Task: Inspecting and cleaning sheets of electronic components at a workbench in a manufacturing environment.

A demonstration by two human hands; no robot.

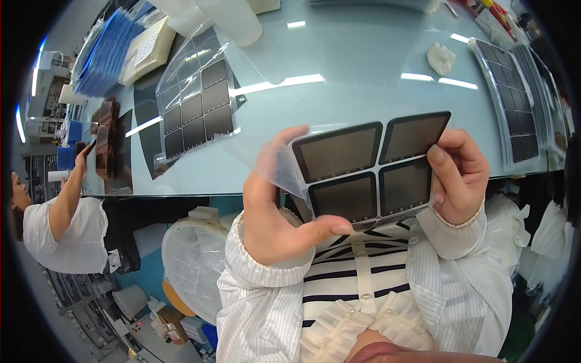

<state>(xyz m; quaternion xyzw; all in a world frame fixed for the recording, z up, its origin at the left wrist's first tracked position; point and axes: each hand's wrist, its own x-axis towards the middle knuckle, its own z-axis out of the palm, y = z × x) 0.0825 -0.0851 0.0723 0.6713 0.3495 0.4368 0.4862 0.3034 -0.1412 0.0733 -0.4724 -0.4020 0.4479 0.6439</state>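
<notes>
Panels [363, 157] held or lying down, what do you see?

Held, for sure. It's four dark ones in a two-by-two block, tilted up in front of the chest by the near edge of the glossy table [339, 72].

Both hands on it?

Yep. Left hand [275, 212] grips the left side, thumb along the bottom edge, clear film [281, 166] by its fingers. Right hand [463, 175] pinches the right edge, thumb on the front.

Anything around?

Bagged dark sheet [215, 97] on the left, more stacked sheets [508, 97] on the right, plus a crumpled white lump [441, 58].
</notes>
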